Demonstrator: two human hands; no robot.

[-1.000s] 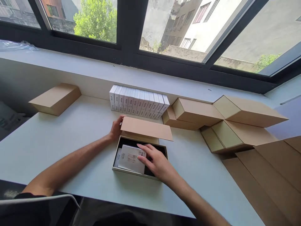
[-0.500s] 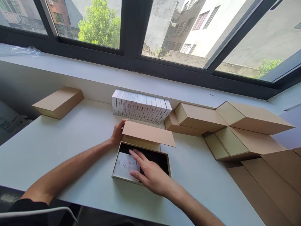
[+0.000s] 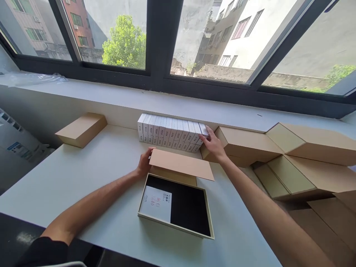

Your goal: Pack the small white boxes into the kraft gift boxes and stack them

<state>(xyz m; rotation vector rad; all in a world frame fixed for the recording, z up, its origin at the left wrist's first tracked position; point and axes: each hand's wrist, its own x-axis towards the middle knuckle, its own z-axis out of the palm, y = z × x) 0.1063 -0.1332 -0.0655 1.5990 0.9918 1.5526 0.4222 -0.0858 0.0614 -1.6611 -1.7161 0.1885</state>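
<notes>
An open kraft box (image 3: 209,229) with a black lining lies on the white table in front of me. One small white box (image 3: 156,203) lies flat in its left half. My left hand (image 3: 145,164) grips the left edge of the raised lid (image 3: 182,164), holding it up. My right hand (image 3: 213,145) reaches to the right end of a row of several small white boxes (image 3: 169,132) standing against the sill, fingers pinching the end box.
A closed kraft box (image 3: 82,129) sits at the far left of the table. Several kraft boxes (image 3: 292,148) are stacked and leaning at the right. The window sill (image 3: 111,100) runs behind everything.
My right hand left the white box lying flat in the open box and moved up and right to the end of the white-box row. The view tilted upward.
</notes>
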